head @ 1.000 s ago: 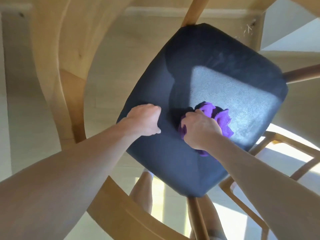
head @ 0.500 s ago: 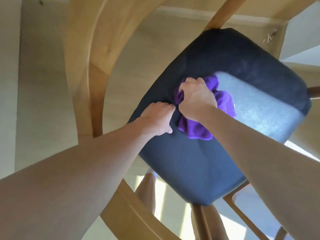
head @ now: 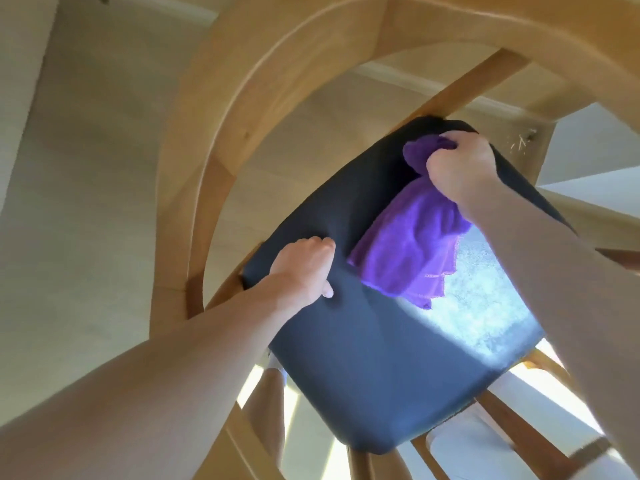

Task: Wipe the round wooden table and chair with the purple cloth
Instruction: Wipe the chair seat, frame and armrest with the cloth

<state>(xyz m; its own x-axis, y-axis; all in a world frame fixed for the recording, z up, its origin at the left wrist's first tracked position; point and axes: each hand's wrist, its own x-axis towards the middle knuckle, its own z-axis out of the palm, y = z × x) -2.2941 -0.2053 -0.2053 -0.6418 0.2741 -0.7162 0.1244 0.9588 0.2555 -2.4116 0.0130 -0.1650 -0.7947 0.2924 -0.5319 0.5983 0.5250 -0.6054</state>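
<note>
The wiping is on the chair: the dark navy, square padded seat [head: 363,368] is being worked at its far corner, and nothing here shows whether the round table has been done, so that part cannot be judged. The right hand [head: 457,164] has its fingers [head: 450,138] curled tight round a bunched purple microfibre cloth [head: 412,251], pressing the wad onto the seat's far corner while the loose, fuzzy remainder trails back over the seat's middle, its stitched hem hanging ragged. The left hand [head: 304,268] rests on the seat's left edge with its fingers loosely bent, holding nothing and steadying the chair. The seat looks matte and finely grained where sunlight strikes its right side. Around the seat curves the smooth, pale bentwood frame [head: 214,161], apparently not yet wiped.
</note>
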